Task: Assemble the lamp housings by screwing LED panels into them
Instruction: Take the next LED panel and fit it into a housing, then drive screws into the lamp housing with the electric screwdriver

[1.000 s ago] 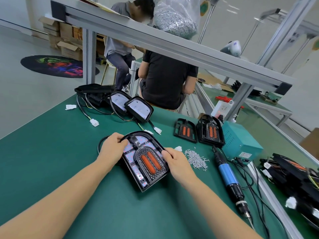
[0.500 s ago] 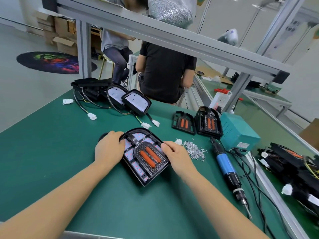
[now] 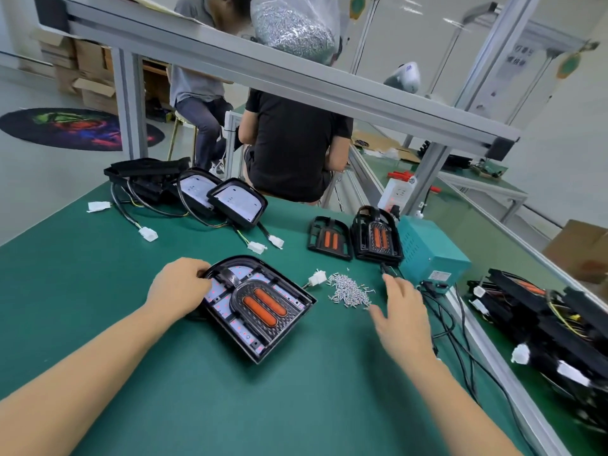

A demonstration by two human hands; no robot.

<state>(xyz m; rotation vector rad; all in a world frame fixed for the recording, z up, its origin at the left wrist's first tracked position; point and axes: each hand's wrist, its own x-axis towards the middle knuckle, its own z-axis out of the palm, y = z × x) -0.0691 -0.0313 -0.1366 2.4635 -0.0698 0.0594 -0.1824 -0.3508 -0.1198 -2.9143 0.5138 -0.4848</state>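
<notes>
Left hand (image 3: 179, 288) grips lamp housing (image 3: 260, 306); right hand (image 3: 399, 312) apart.

This is a factory assembly line, a small electronics workshop floor. A green anti-static mat covers the surface (image 3: 98, 307), which is framed by an aluminium-profile rail (image 3: 296, 80) overhead. A loose pile of small screws (image 3: 350, 292) lies near the surface's right edge, beside a teal power supply box (image 3: 431, 255) with cables. Identical black lamp housings (image 3: 376, 236) sit in batches along the far edge, more stacked at the right (image 3: 543, 311). A clear bag of screws (image 3: 296, 28) hangs above. Two other workers (image 3: 289, 149) sit at neighbouring benches, and cardboard boxes (image 3: 88, 77) stand on the floor beyond.
</notes>
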